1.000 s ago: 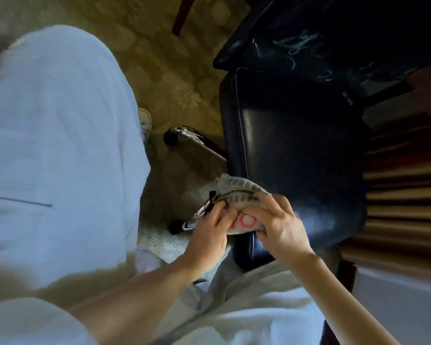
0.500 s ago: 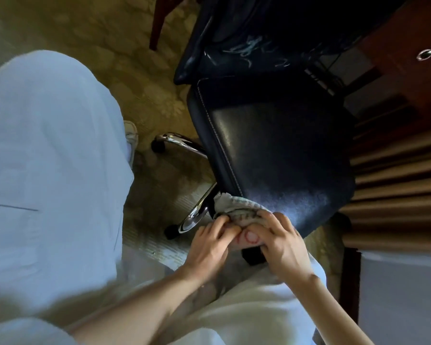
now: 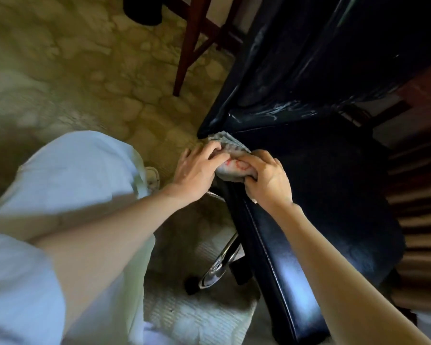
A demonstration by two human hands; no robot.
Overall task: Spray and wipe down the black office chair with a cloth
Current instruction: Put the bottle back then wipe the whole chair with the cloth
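Note:
The black office chair fills the right half of the view, its seat edge with white stitching running toward me and its backrest streaked with wet marks above. A pale cloth with red markings lies bunched on the seat's left edge, close to where seat and backrest meet. My left hand presses on the cloth from the left with fingers spread over it. From the right, my right hand grips the cloth with curled fingers. No spray bottle is in view.
The chair's chrome base leg and a black caster stick out below the seat over patterned carpet. A dark wooden furniture leg stands behind. My leg in pale trousers is at the left. Striped fabric hangs at the right.
Both hands slid the cloth along the seat's left edge, from the near front corner up to the spot by the backrest. The camera view shifted as well.

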